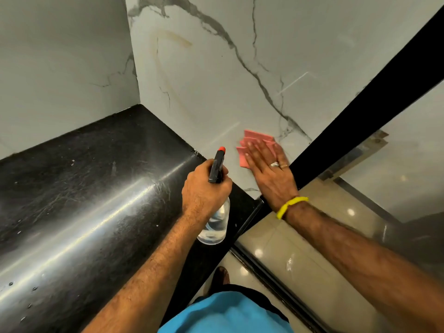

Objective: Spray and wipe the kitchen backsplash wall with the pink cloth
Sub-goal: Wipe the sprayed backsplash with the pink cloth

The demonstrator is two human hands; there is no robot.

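Note:
The backsplash wall [216,75] is white marble with grey veins and a faint brownish stain near its upper left. My right hand [269,169] lies flat with straight fingers, pressing the folded pink cloth [249,140] against the wall's lower right part, close to a black frame. My left hand [204,191] grips the neck of a clear spray bottle [216,224] with a black head and red nozzle tip [221,149]. The nozzle points up toward the wall, just left of the cloth.
A black stone counter [84,188] runs along the left, glossy with small droplets, meeting the wall in a corner. A black frame [360,97] crosses diagonally on the right. Beige floor tiles [288,248] lie below it. My blue shirt [225,316] shows at the bottom.

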